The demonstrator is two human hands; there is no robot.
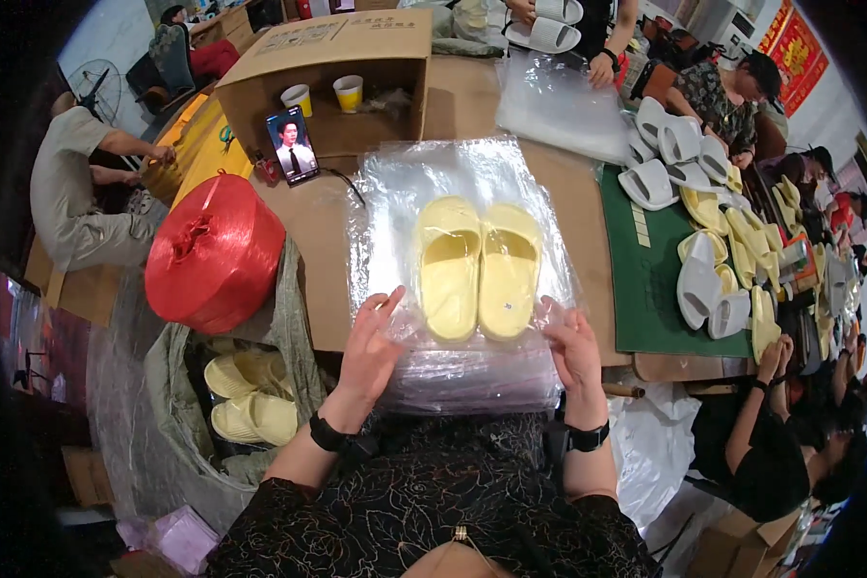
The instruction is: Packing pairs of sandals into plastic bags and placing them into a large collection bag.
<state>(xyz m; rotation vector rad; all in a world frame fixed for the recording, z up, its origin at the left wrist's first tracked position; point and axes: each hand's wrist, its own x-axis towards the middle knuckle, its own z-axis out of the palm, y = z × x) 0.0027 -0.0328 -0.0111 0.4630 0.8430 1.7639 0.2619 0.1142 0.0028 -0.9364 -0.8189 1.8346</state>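
Observation:
A pair of pale yellow slippers [450, 275] lies side by side, toes away from me, inside a clear plastic bag [407, 318]. Beneath it is a thick stack of clear plastic bags [472, 385] at the table's near edge. My left hand [371, 349] pinches the bag's near left corner between thumb and fingers. At the near right corner, my right hand [576, 352] grips the same bag. Neither hand touches the slippers. A small white label sits on the heel of the right slipper.
A red twine roll [214, 255] stands left, beside a sack [294, 337] holding yellow slippers [255, 416]. Behind are a cardboard box [328, 43] with cups and a propped phone [291, 146]. Grey and yellow slippers pile on a green mat [636, 279]; co-workers sit around.

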